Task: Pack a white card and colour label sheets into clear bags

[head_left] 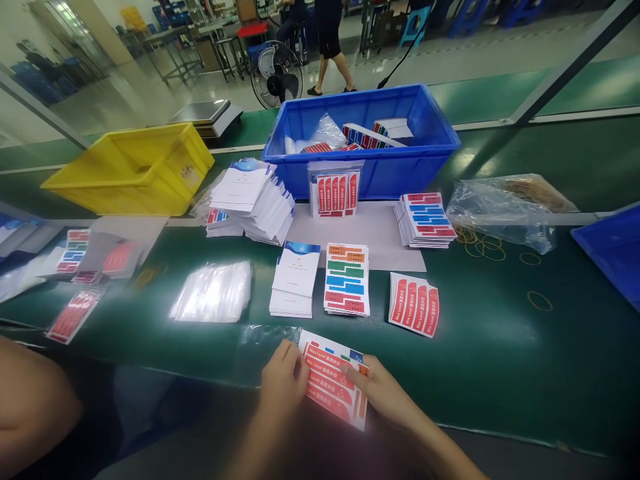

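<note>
Both hands clamped on thin red-and-white sticker sheets at the near worktop edge: left hand pinching left edge, right hand pinching right. Likely light, floppy, slippery; best gripped by edges.

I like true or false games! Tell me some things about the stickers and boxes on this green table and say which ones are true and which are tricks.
1. Both hands hold a sticker sheet with red labels: left hand, right hand. True.
2. The blue bin is empty. False: it holds sticker sheets and plastic bags.
3. The yellow bin sits to the left of the blue bin. True.
4. The rubber bands are stacked inside the yellow bin. False: they lie loose on the green table, beside a clear plastic bag.
5. A stack of white booklets sits beside the colourful sticker stack. True.
</note>
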A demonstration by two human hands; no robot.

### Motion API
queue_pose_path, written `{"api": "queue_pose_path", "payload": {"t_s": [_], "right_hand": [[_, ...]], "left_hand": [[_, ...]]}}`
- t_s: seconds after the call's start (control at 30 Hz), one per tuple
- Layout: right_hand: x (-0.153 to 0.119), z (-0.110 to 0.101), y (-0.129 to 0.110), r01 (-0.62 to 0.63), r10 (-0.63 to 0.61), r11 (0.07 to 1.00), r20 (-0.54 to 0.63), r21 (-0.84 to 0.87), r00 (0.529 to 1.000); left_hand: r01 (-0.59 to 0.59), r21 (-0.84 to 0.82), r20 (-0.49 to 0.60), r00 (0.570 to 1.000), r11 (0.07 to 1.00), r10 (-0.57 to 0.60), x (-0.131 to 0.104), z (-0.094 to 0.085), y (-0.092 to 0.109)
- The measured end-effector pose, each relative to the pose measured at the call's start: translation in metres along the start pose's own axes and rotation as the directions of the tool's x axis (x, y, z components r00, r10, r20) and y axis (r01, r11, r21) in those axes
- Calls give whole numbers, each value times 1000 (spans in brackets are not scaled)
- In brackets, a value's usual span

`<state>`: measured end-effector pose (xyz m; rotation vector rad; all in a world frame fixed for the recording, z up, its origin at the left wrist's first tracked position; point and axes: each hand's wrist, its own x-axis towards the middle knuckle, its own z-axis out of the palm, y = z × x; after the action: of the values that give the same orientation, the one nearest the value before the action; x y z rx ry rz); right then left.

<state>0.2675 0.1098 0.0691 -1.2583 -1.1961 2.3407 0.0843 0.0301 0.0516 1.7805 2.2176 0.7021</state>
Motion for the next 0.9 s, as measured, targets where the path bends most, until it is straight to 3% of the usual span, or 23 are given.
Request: {"api": "queue_pose_path", "payload": {"t_s": [0.2,0.47,0.63,0.77,0.9], "right_hand": [[9,-6,-9,23,-20,999,95,-30,995],[18,3,-9,29,-26,999,66,-42,997],[26,17,-3,144,-146,988,-13,-61,989],[29,24,-1,181,-196,965,-60,-188,979],[27,32,-7,289,-298,901,24,-323,954]], "left_hand": [[-68,-13,-7,998,998,68,1,0,-3],[-205,-17,-72,976,979,203,3,-2,-5],[-87,-9,-69,994,996,86,3,-9,-7],[-8,7,-17,1000,1000,9,1,-16,-6],[8,-75,51,999,997,-4,-3,-19,1]]}}
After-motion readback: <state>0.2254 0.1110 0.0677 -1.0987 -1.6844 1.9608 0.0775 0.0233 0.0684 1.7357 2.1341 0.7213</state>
